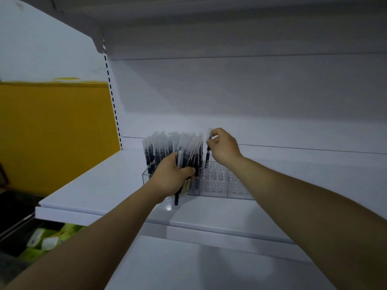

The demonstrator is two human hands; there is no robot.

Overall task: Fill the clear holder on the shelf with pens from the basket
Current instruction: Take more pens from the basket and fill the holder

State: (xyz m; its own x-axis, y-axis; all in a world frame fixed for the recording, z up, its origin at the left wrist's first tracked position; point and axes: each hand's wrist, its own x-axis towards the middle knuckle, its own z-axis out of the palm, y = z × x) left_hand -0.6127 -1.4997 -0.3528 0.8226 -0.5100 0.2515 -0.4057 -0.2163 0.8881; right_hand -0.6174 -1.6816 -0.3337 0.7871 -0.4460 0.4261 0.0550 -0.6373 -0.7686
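the left grip (173,174) curled round a bundle of sleeved black pens (188,151), their lower ends hanging below the fist. the right grip (225,147) pinched the top of a single pen (208,152), upright, at 1 o'clock from the bundle, with its lower end at the clear holder (219,185). the holder sat on the white shelf (94,185). its 9 o'clock end was packed with standing pens (155,151), and its 3 o'clock end showed rows of holes.
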